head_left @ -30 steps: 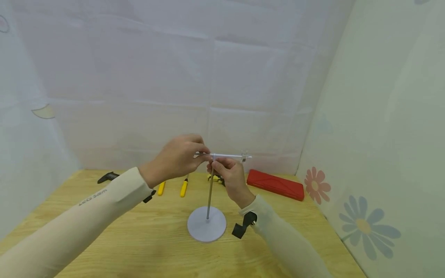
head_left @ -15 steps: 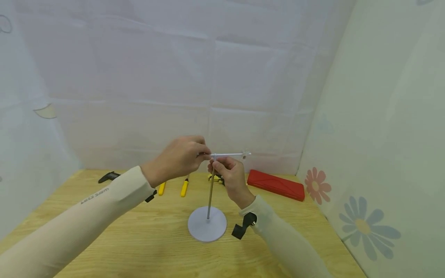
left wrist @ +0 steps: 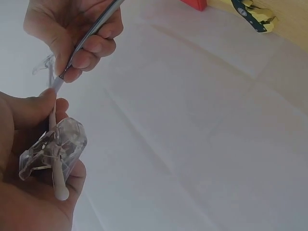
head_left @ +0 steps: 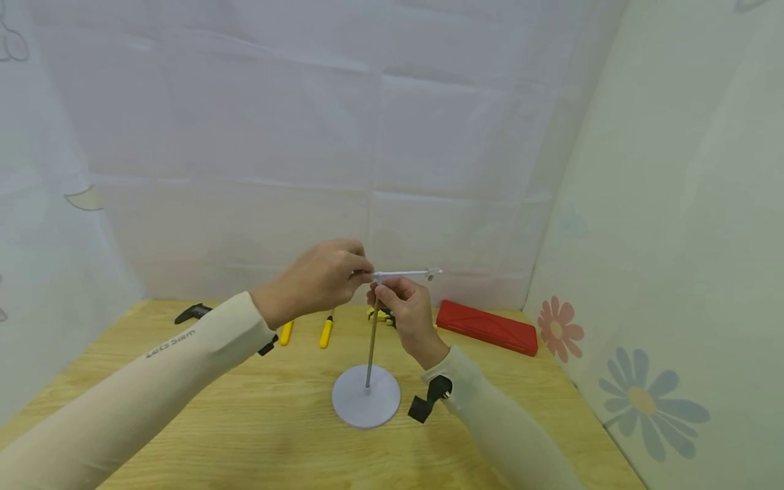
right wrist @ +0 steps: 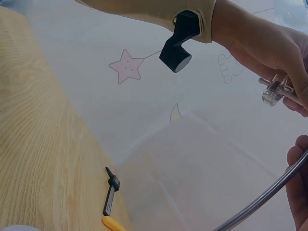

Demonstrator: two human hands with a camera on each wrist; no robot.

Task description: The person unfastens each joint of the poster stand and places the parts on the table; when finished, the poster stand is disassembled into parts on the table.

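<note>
Two hands meet at centre frame above the wooden desk (head_left: 184, 408). The left hand (head_left: 315, 279) has its fingers curled round a clear clip (left wrist: 53, 151) on the left end of a thin white crossbar (head_left: 404, 274), which runs level, pointing right toward the flowered wall. The right hand (head_left: 407, 309) pinches the upright grey pole (head_left: 370, 350) just below the bar. Its round base (head_left: 365, 405) stands mid-desk, with bare wood around it.
</note>
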